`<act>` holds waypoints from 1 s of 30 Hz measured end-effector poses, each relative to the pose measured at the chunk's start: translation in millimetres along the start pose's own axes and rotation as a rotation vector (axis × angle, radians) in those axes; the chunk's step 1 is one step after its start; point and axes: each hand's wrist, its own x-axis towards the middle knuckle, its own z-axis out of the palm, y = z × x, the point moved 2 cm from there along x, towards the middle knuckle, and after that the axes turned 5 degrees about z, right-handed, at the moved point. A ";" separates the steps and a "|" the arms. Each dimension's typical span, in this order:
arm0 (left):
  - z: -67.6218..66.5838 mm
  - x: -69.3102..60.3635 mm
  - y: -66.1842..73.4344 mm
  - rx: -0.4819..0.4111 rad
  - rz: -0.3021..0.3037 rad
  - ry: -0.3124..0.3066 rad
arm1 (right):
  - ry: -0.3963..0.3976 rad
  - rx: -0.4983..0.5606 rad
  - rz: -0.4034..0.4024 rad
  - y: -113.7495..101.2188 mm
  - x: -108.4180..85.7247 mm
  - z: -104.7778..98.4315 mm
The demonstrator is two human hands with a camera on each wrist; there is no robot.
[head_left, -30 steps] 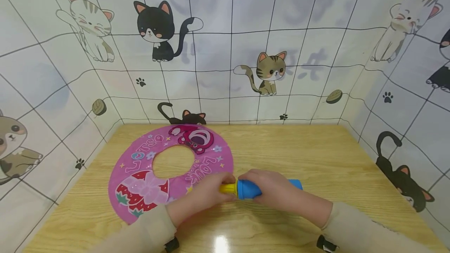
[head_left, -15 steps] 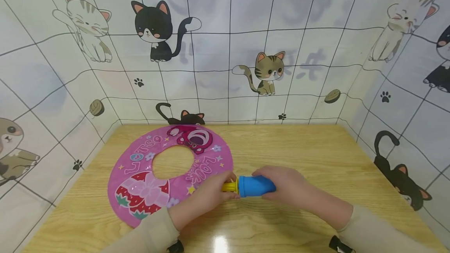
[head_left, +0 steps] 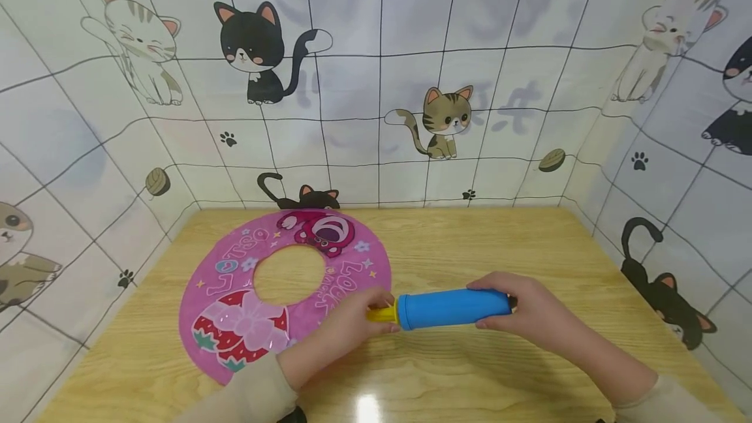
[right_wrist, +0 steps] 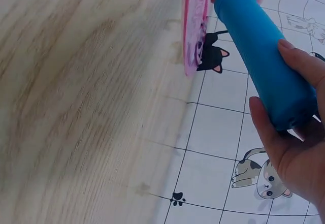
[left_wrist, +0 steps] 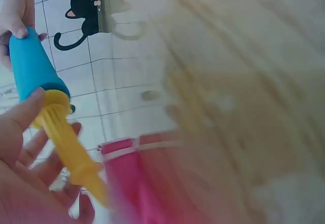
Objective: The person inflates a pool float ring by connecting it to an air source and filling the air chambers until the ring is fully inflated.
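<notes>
A hand air pump with a blue barrel (head_left: 452,309) and a yellow nozzle (head_left: 383,314) lies crosswise between my two hands. My left hand (head_left: 356,320) holds the yellow nozzle end, thumb on one side and fingers on the other; in the left wrist view the nozzle's tapered tip (left_wrist: 96,188) points past the fingers. At the barrel's far end, my right hand (head_left: 531,309) grips with thumb and fingers on opposite sides; the end itself is partly hidden by the hand. Behind my left hand, a pink swim ring (head_left: 229,247) with strawberry and bear prints lies on the table, partly covered by that hand.
Underneath is a wood-grain table (head_left: 482,240). A white grid-patterned wall covering (head_left: 352,96) with cartoon cats stands at the back and both sides.
My right hand has moved rightward from the middle of the blue barrel to its far end, uncovering most of the barrel. My left hand stays at the yellow nozzle. The swim ring lies still.
</notes>
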 end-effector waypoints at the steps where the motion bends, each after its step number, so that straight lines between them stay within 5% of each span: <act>1: -0.3 -1.2 1.5 0.027 -0.006 0.008 | 0.015 0.009 -0.011 -0.5 -1.2 0.4; 6: -0.1 -7.3 11.0 0.074 -0.059 0.044 | 0.094 -0.011 -0.062 -3.5 -7.2 1.4; 14: 5.0 -7.3 18.8 -0.124 -0.090 0.079 | 0.130 0.119 -0.004 -0.5 -9.2 -1.8; 25: 10.5 -0.5 14.1 -0.140 -0.026 0.129 | 0.129 0.255 0.107 5.9 -7.1 -6.9; 30: 6.3 3.7 15.0 -0.144 -0.012 0.144 | 0.162 0.347 0.070 5.1 -2.0 -9.4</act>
